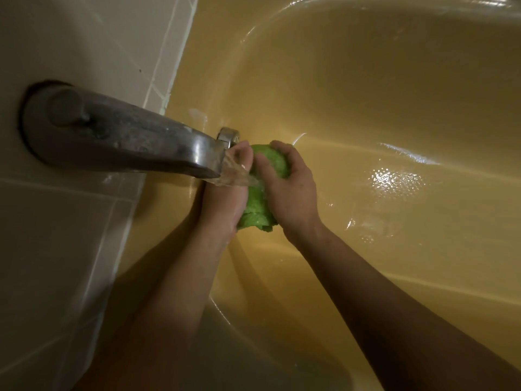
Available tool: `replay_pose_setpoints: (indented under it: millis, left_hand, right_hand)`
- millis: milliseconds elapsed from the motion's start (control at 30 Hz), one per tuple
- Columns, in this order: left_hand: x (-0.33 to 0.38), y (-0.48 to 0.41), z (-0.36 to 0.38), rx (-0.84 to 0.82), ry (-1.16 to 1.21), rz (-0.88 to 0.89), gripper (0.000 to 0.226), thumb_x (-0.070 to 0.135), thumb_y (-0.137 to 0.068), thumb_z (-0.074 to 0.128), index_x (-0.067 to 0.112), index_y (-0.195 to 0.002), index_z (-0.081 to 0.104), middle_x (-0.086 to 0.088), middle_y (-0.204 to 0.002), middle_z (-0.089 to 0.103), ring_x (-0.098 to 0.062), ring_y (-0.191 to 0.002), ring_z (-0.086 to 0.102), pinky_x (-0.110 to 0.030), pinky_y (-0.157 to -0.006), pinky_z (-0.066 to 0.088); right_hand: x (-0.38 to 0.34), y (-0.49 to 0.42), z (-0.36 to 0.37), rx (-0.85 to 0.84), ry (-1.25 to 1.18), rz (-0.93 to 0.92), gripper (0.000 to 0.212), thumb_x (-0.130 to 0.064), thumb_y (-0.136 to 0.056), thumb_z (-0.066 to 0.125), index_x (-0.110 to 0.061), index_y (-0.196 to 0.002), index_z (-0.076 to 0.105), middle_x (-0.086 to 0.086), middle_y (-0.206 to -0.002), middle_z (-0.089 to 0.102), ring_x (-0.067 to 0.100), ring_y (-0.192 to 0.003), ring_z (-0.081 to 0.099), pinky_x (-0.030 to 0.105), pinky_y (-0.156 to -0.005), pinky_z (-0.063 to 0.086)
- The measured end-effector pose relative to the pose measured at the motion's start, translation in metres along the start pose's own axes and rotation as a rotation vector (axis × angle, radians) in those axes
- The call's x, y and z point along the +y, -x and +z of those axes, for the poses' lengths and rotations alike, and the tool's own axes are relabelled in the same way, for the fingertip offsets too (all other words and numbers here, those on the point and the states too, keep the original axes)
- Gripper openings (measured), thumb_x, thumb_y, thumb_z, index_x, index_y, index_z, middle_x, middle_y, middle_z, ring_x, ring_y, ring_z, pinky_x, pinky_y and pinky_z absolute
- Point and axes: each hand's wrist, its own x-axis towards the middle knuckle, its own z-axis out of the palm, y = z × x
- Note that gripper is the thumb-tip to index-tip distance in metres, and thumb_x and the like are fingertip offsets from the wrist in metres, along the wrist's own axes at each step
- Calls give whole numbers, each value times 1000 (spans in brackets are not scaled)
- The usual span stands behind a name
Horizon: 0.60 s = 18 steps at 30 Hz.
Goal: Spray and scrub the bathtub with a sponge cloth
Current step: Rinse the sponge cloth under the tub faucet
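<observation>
A green sponge cloth (258, 201) is bunched up between both hands, just under the mouth of the metal tub spout (135, 139). Water runs from the spout over the cloth and over my left hand (222, 198), which grips the cloth from the left. My right hand (290, 193) curls round the cloth from the right, fingers over its top. Both hands hover above the yellow bathtub (394, 88), whose floor is wet and glistening.
Beige wall tiles (70, 249) fill the left side. A round metal overflow plate (227, 135) sits on the tub's end wall just behind the spout. The tub's rim (423, 2) curves along the top.
</observation>
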Motion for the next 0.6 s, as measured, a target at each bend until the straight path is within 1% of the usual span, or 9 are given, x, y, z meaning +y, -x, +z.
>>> replay_pose_setpoints:
  millis: [67,133,200,300,367,433,500,533,600]
  left_hand:
    - [-9,7,0,10,-106,73,33,60,-91,65,58,-124,62,13,-131,66,-12,-122,65,-43,-100,58]
    - [-21,21,2,24,-146,102,35,49,-97,69,51,-131,62,20,-124,68,-1,-115,65,-29,-96,58]
    - [-32,34,6,44,-152,106,25,41,-99,69,50,-122,65,23,-112,72,4,-105,67,-30,-93,59]
    - [-42,44,5,10,-85,70,26,33,-100,68,55,-115,68,22,-117,73,-2,-110,69,-40,-97,59]
    - [-44,48,1,-56,-53,18,33,27,-102,66,56,-117,70,20,-128,69,-6,-118,67,-42,-99,59]
    - [-47,56,-5,-168,-23,3,37,20,-101,65,53,-116,72,16,-132,68,-10,-121,66,-42,-97,60]
    - [-46,65,-7,-262,16,-19,36,17,-100,65,48,-118,73,14,-129,70,-10,-118,68,-35,-90,62]
    - [-45,67,-8,-278,0,-13,35,19,-100,67,47,-120,72,16,-127,70,-7,-117,68,-30,-88,61]
    - [-43,68,-9,-272,-129,36,33,33,-95,71,48,-124,68,23,-122,70,2,-112,67,-23,-85,59]
  right_hand:
    - [5,2,-8,-34,75,-75,33,-31,-97,70,-23,-129,67,-8,-109,75,8,-95,72,40,-89,60]
    - [11,9,-17,-59,139,-137,28,-18,-98,64,-20,-125,72,-9,-106,77,5,-93,73,39,-87,61]
    - [17,19,-27,-78,133,-107,29,-13,-98,64,-22,-124,74,-10,-104,78,5,-93,73,38,-87,61]
    - [23,24,-46,-179,-46,115,28,-30,-98,67,-30,-126,71,-8,-111,77,14,-103,74,48,-97,59]
    - [24,17,-56,-305,-275,391,51,-42,-96,68,-36,-145,56,-6,-127,71,18,-114,70,51,-103,55]
    - [22,8,-60,-371,-463,613,63,-38,-95,67,-42,-152,41,-4,-132,67,23,-114,71,48,-96,58]
    - [23,0,-62,-383,-562,684,63,-29,-96,67,-36,-154,41,4,-138,64,31,-113,71,48,-87,61]
    - [23,-3,-62,-390,-574,666,57,-25,-98,65,-33,-152,46,8,-139,64,34,-114,71,48,-86,62]
    - [22,-5,-60,-363,-531,576,39,-15,-102,58,-24,-141,60,14,-128,71,33,-108,72,43,-82,63]
